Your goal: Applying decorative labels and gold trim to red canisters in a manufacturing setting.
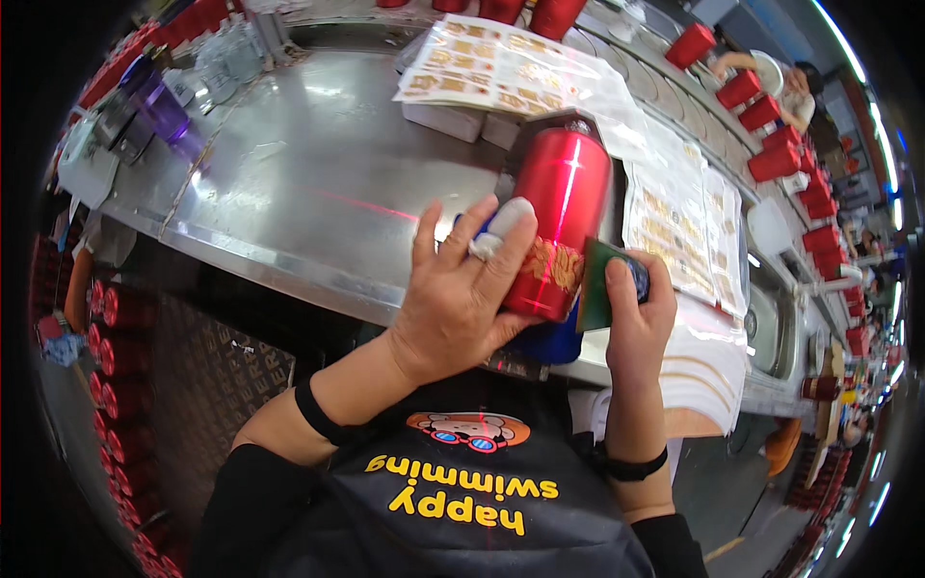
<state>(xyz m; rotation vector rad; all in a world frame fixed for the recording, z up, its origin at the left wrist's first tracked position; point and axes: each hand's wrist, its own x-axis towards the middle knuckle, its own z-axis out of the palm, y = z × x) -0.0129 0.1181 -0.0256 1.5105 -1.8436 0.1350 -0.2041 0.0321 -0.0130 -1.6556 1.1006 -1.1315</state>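
Observation:
A shiny red metal bottle (568, 183) lies tilted in front of me, its far end on a dark support. Gold patterned decoration (557, 265) runs around its near part. My left hand (448, 303) grips the bottle from the left, thumb low by its near end. White covers wrap parts of two of its fingers. In my right hand (638, 323) is a flat dark green scraper (596, 289), pinched by thumb and fingers, its edge against or very close to the bottle's right side by the decoration. Something blue (551, 345) shows beneath the bottle's near end.
Printed sheets with gold patterns (482, 67) lie beyond the bottle; more sheets (679, 217) lie to its right. A conveyor (655, 91) carries red cups (691, 45), with another person (798, 96) beyond. A purple bottle (159, 101) stands far left on the metal table (318, 154). A sink (768, 332) is right.

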